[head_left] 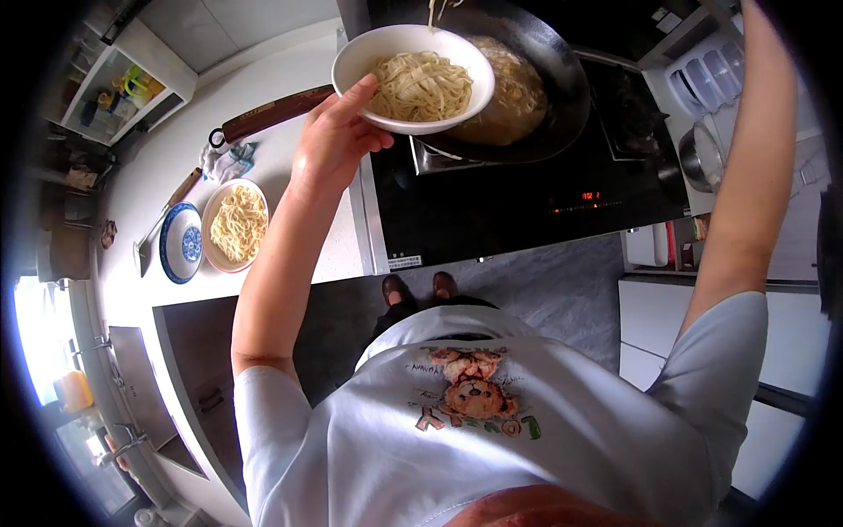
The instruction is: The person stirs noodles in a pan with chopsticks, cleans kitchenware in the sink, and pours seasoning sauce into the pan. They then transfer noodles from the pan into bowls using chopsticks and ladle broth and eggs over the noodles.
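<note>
My right hand is out of sight past the top edge, so I can't tell what it does. My left hand [332, 132] grips the white bowl [355, 63], which sits just past my palm. The bowl has noodles [423, 85] in it and hides some of the wok [566, 83] of brown soup [492, 127].

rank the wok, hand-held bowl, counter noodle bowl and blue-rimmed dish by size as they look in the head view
1. Wok
2. Hand-held bowl
3. Counter noodle bowl
4. Blue-rimmed dish, only somewhat smaller
</note>
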Motion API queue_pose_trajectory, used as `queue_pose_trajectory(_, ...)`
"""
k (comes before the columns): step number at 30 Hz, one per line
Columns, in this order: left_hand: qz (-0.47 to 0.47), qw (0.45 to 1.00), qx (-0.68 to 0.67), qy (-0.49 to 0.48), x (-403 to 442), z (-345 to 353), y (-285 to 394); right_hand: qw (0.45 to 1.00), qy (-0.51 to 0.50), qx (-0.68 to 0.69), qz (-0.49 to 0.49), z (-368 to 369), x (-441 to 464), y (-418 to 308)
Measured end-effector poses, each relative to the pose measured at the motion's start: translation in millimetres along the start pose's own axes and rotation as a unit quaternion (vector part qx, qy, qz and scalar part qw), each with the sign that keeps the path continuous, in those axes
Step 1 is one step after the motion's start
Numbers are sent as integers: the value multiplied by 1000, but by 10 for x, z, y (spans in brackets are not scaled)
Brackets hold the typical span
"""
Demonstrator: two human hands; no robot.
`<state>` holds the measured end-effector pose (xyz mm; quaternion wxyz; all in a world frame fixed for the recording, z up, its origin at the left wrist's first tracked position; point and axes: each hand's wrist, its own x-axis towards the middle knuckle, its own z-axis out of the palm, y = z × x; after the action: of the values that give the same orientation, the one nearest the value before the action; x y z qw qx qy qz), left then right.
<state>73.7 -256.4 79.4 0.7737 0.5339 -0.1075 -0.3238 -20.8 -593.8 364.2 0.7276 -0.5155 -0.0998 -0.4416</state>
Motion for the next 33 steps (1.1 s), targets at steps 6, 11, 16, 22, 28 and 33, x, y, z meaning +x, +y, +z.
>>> queue_pose_trajectory(6,4,1000,14,12,97,51,0,991,63,111,26,-641,-72,268)
queue_pose_trajectory(11,21,1000,-22,-5,45,44,25,958,-14,-233,165,-20,-1481,715)
queue_pose_trajectory(16,20,1000,-23,6,-36,-37,-67,954,-57,-262,138,-542,-1486,552)
queue_pose_trajectory(22,32,999,-16,33,-251,-86,-12,941,-56,-296,153,-974,-1612,711)
queue_pose_trajectory(28,21,992,-72,106,-567,-446,-57,935,-46,-251,246,-793,-2080,1563)
queue_pose_trajectory(33,22,984,-118,128,-918,-765,-251,923,-63,-282,255,-986,-2067,1859)
